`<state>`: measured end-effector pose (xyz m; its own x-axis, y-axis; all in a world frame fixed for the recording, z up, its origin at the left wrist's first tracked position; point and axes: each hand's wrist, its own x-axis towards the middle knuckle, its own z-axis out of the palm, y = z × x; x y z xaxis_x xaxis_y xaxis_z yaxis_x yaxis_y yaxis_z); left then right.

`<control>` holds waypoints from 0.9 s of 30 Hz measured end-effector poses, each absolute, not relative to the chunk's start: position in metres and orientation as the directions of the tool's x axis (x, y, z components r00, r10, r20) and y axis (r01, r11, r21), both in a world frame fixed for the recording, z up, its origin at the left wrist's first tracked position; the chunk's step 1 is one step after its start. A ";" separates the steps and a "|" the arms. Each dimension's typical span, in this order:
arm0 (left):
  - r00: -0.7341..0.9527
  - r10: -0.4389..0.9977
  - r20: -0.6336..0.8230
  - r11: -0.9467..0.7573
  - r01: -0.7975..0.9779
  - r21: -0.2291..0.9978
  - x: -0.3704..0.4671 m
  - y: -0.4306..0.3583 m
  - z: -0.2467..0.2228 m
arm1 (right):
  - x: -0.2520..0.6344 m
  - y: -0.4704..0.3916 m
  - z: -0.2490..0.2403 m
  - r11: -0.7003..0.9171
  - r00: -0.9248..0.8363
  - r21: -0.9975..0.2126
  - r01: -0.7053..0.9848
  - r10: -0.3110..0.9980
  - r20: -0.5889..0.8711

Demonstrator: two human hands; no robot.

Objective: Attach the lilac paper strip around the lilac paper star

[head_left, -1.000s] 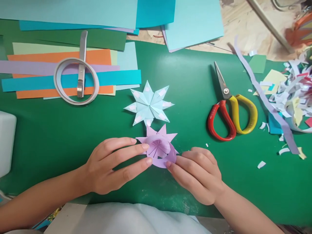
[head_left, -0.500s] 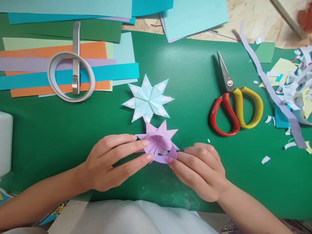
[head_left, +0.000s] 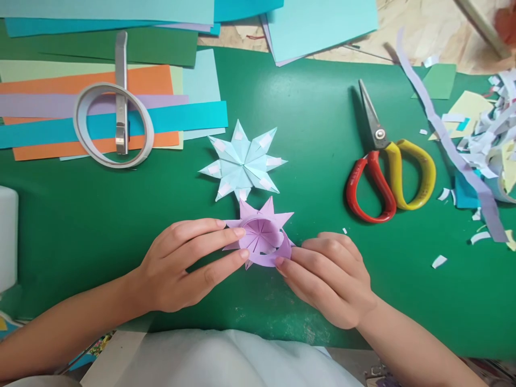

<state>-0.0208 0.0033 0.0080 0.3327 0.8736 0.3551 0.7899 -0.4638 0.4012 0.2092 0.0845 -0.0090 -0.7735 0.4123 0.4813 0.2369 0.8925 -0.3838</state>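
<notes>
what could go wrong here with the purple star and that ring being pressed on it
1. Both hands, left and right, pinch the thin purple ring on the purple star; a hard squeeze may crease the ring out of round.
2. The blue star lies just beyond, almost touching; a nudge could shift it or bend its points.
3. Paper scraps lie loose on the mat and might stick to any adhesive.
</notes>
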 end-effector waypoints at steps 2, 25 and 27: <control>0.335 0.874 0.353 -0.465 0.788 0.404 -0.021 0.003 0.008 | 0.209 0.085 -0.010 0.889 -0.775 -0.395 0.233 0.415 0.477; 0.329 0.872 0.364 -0.469 0.773 0.426 -0.020 0.004 0.006 | 0.212 0.084 -0.012 0.857 -0.787 -0.472 0.208 0.433 0.439; 0.328 0.871 0.366 -0.470 0.775 0.424 -0.020 0.004 0.006 | 0.212 0.084 -0.010 0.849 -0.786 -0.476 0.230 0.451 0.423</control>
